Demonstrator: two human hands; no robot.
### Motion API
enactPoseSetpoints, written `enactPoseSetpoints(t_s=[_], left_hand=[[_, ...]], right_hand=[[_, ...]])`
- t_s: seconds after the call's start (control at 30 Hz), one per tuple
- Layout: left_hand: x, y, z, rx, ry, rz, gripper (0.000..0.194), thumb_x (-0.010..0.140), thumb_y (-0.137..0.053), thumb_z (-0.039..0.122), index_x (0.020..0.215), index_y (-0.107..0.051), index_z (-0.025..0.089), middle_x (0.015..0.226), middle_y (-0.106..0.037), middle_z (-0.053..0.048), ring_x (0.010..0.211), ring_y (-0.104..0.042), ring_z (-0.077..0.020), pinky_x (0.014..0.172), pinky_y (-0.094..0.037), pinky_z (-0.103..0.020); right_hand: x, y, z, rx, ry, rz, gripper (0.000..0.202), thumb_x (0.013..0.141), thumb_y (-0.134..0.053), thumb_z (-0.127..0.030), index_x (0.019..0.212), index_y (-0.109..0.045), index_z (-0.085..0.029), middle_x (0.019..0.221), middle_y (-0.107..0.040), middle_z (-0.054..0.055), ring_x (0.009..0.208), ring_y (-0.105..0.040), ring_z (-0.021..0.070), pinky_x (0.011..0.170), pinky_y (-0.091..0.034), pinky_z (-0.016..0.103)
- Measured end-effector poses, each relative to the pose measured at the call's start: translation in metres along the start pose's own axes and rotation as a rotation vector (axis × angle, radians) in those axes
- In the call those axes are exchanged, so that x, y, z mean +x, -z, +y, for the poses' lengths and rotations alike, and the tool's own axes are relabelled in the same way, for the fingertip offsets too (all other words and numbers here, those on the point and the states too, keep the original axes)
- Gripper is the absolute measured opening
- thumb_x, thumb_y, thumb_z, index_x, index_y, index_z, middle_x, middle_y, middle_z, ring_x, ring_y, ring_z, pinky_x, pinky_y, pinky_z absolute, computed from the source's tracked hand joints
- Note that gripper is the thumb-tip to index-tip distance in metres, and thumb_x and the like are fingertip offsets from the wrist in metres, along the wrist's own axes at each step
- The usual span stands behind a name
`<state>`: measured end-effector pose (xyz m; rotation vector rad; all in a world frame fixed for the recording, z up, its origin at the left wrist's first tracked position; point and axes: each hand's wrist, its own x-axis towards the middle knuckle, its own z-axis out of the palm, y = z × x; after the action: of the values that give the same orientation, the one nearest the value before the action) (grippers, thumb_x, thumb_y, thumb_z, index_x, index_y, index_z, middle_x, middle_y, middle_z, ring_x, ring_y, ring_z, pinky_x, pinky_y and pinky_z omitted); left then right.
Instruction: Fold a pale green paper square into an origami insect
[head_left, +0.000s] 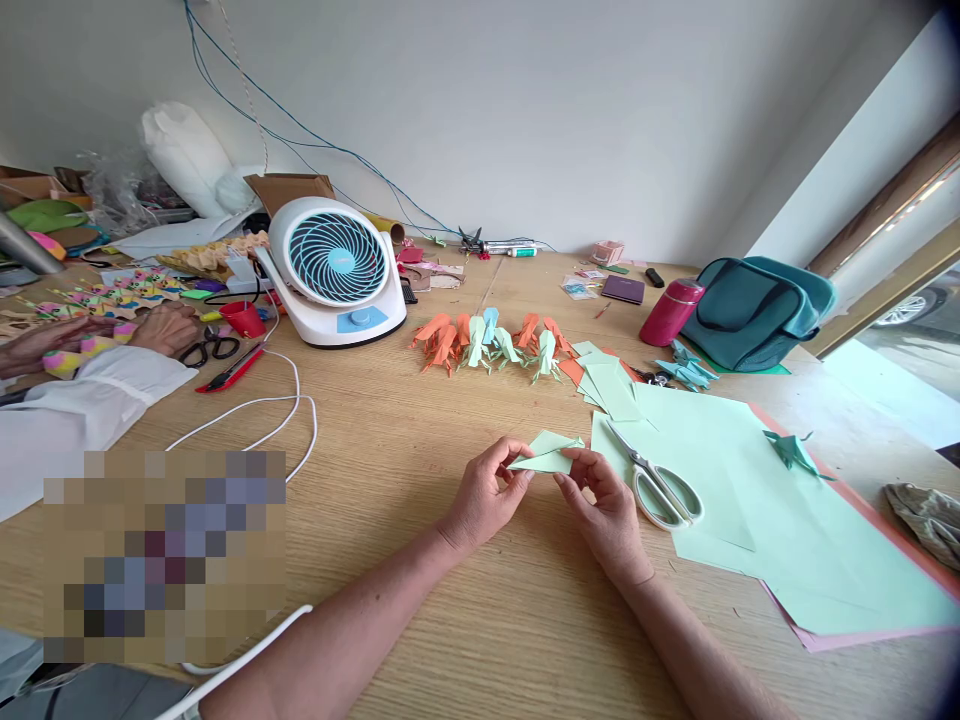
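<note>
Through the head view I see both my hands pinching one folded pale-green paper (551, 455) above the table (375, 500): the left hand (484, 490) grips its left end, the right hand (606, 515) its right end, thumbs and fingers closed on it. White-handled scissors (660, 490) lie just beside my right hand, partly on large green sheets (795, 530). Beyond stands a row of orange and green origami figures (506, 343), right of a white fan (337, 270).
</note>
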<state>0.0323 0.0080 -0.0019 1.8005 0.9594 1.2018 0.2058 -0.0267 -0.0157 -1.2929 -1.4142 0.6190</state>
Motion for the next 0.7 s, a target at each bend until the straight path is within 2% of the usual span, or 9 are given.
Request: enactPoseSetpoints(t_s=[0.17,0.4,0.7], left_hand=[[0.0005,0.0013,0.0016,0.015,0.006,0.014,0.006,0.089,-0.056,0.022,0.090,-0.060,0.019,0.084,-0.067,-0.002,0.071,-0.058,-0.0122,0.066,-0.044,-0.021],[0.0009,0.0018,-0.0020,0.047,-0.003,0.010,0.011,0.083,-0.052,0.012,0.086,-0.060,0.019,0.081,-0.064,-0.001,0.072,-0.056,-0.0125,0.068,-0.043,-0.021],[0.0004,-0.0018,-0.0042,0.044,-0.028,-0.006,0.004,0.086,-0.058,0.015,0.086,-0.060,0.017,0.079,-0.061,0.000,0.072,-0.055,-0.0113,0.067,-0.043,-0.020]], right_hand=[[-0.0006,-0.0006,0.0004,-0.012,0.016,0.006,0.025,0.088,-0.064,-0.038,0.108,-0.063,-0.024,0.076,-0.055,-0.001,0.068,-0.050,0.0160,0.068,-0.046,0.032],[-0.0006,-0.0022,0.0000,0.019,0.029,-0.002,0.027,0.088,-0.065,-0.036,0.113,-0.061,-0.025,0.076,-0.052,-0.002,0.069,-0.049,0.0160,0.068,-0.045,0.031],[-0.0020,-0.0005,0.0034,0.040,-0.002,-0.002,0.026,0.093,-0.058,-0.037,0.116,-0.058,-0.025,0.081,-0.054,0.000,0.074,-0.053,0.0170,0.071,-0.046,0.032]])
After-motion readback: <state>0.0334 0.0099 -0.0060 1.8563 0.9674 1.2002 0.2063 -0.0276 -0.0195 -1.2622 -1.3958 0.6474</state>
